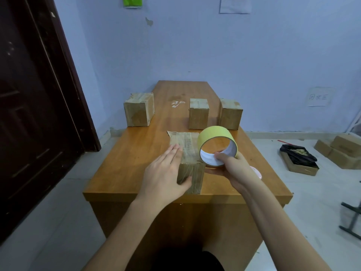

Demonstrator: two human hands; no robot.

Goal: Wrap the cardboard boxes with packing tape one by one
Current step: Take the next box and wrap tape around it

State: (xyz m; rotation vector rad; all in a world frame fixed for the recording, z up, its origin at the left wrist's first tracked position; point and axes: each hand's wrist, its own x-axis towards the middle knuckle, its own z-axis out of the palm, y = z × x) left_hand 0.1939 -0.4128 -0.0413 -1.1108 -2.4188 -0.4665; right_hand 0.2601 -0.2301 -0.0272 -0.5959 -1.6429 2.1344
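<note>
A wooden table (125, 169) stands against a pale blue wall, three boxes (198, 114) at its far end. The left hand (166, 173) lies flat-fingered on the near box (185, 149); the right hand (232, 169) grips the tape roll (216, 141) beside it

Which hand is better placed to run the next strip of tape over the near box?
Right hand: its grip already holds the tape roll beside the box. Left hand lies flat, steadying it.

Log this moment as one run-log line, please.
stage: taping near box | left hand: flat on box | right hand: grip on tape roll beside box | waiting: three boxes farther back on table
</note>
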